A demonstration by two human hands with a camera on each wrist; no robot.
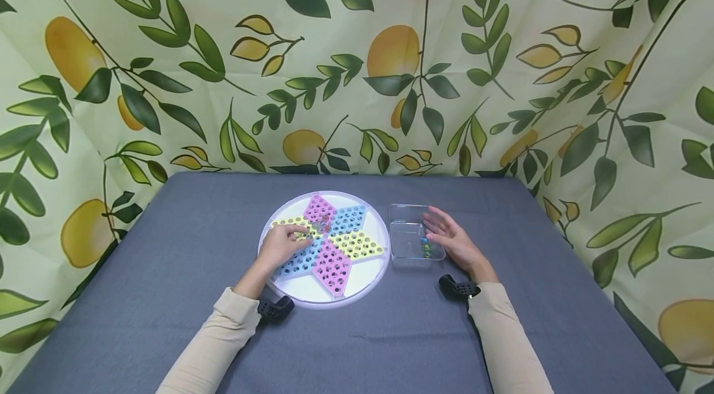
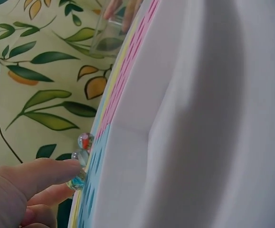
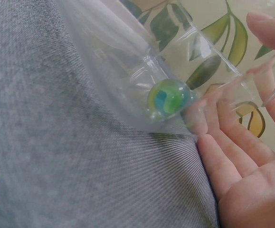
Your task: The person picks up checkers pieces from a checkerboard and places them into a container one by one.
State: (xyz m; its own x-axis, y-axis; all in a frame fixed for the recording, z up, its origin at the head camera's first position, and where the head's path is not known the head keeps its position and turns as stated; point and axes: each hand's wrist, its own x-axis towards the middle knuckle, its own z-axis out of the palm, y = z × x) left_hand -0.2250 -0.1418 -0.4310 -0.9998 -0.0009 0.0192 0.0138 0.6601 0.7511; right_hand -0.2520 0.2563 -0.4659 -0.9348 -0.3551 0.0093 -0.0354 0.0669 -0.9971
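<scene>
A round white Chinese checkers board (image 1: 365,279) with a pink, blue and yellow holed star lies on the table. Over its left side, my left hand (image 1: 283,244) pinches a glass marble (image 2: 77,182) between thumb and fingertip, close to the board's surface. Two more marbles, one with red inside (image 2: 85,141), sit beside it. My right hand (image 1: 456,244) is by the right side of a clear plastic box (image 1: 403,256), its fingers loosely extended and partly seen through the wall. Inside the box lie several marbles, a green and blue one (image 3: 167,98) nearest the right wrist camera.
A grey cloth covers the table (image 1: 390,344). Behind and at both sides hangs a leaf-and-fruit patterned curtain (image 1: 334,59). The box stands close against the board's right edge. Black straps with cameras (image 1: 458,287) sit on both wrists.
</scene>
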